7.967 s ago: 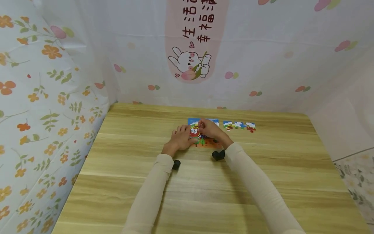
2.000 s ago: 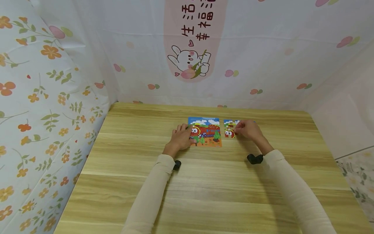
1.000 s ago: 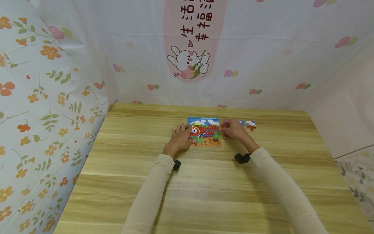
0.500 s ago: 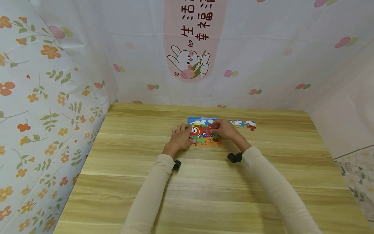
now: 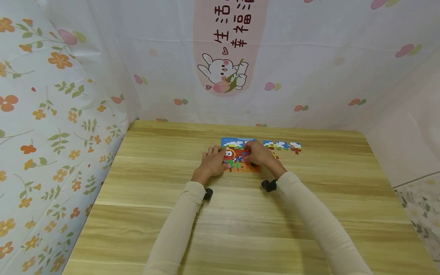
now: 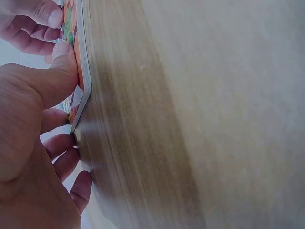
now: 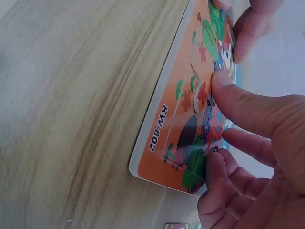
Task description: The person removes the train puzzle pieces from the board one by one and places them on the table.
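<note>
The jigsaw board (image 5: 237, 168), showing a red cartoon train under a blue sky, lies flat near the table's far side. My left hand (image 5: 211, 162) rests over its left edge, fingers spread. In the left wrist view, the left thumb (image 6: 66, 62) presses on the board's orange border. My right hand (image 5: 259, 154) is over the board's right half, hiding part of the picture. Its thumb and curled fingers pinch at a puzzle piece (image 7: 202, 93), whose white edge stands slightly above the board in the right wrist view.
Right of the board lie joined sky pieces (image 5: 280, 145), another loose piece (image 5: 295, 147) and a partly hidden red-and-yellow piece (image 5: 275, 156). A floral cloth (image 5: 62, 133) hangs along the left side and a white printed curtain (image 5: 309, 76) behind the table (image 5: 233, 229).
My right hand has moved left from the loose pieces onto the board. A train-face piece, absent eight seconds ago, now lies beside the board. The left hand has stayed in place.
</note>
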A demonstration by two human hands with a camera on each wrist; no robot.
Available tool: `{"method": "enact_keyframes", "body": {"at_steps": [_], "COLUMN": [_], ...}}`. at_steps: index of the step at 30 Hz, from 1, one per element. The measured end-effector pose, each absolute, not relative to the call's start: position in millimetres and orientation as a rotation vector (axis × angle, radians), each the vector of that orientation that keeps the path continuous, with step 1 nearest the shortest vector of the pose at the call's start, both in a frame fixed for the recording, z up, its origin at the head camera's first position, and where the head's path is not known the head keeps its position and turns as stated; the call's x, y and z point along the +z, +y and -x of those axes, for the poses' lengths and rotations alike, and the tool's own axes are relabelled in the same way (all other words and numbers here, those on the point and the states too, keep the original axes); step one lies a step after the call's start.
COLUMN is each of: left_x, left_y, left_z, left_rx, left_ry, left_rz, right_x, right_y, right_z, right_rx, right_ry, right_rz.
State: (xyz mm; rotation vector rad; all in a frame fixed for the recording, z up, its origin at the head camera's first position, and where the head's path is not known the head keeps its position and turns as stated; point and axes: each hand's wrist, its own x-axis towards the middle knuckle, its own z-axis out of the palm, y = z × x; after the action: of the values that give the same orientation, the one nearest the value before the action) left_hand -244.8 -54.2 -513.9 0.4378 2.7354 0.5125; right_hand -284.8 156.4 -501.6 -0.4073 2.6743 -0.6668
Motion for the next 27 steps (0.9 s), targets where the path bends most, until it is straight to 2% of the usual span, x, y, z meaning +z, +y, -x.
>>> {"method": "enact_keyframes", "body": {"at_steps": [14,27], "left_x": [-512,-511], "left_y": [-55,-55], "left_z": [245,244], "left_rx": [0.504,0.498], "left_ry": [2.729,2.737], "left_rz": [-0.439,-0.447], "right_x": [-500,-495], "right_y": [154,146], "right_z": [287,295], "right_rx": [-0.674,-0.605], "right_ry": [2.632,2.553], "right_rz": [0.409,0.303]}}
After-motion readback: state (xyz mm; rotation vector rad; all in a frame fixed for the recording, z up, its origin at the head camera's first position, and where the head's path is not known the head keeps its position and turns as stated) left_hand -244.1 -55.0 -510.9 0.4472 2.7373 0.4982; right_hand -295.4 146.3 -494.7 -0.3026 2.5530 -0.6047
